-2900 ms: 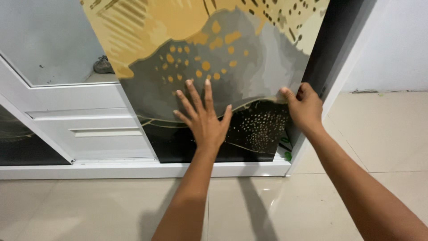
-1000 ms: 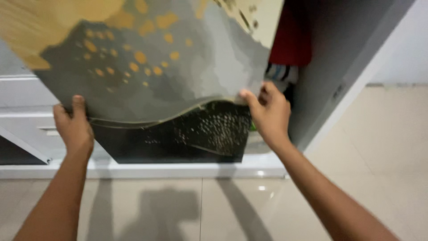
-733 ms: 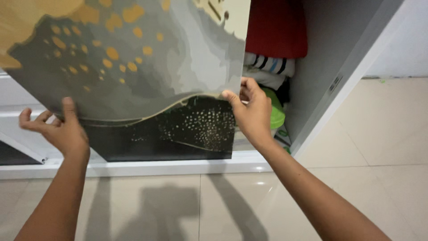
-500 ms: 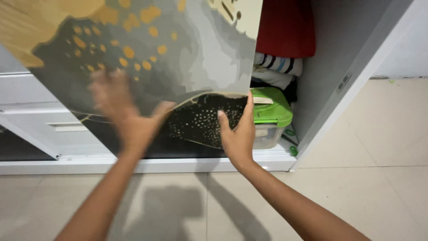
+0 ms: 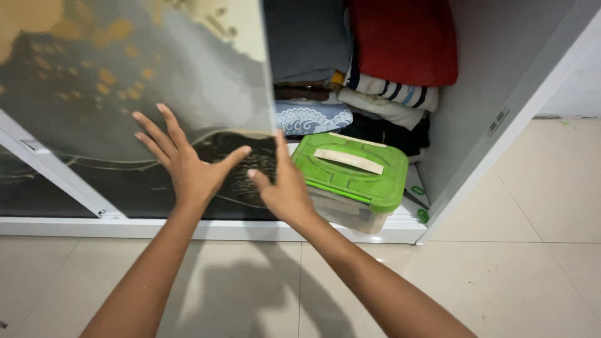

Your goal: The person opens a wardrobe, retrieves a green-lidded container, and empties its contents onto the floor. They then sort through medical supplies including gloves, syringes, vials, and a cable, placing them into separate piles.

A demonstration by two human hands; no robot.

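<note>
We are pressing our left hand (image 5: 188,169), fingers spread, flat on the patterned sliding door (image 5: 125,94). Our right hand (image 5: 285,188) is resting open along the door's right edge. Beside it, inside the wardrobe (image 5: 476,94), a green-lidded box (image 5: 354,178) is sitting below folded clothes (image 5: 375,62), on the white sill (image 5: 400,228).

both forearms bare, no sleeves, left hand (image 5: 188,172) ringless.

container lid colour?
Bright green lid with a pale cream strip across its top, clearest in the head view.
</note>
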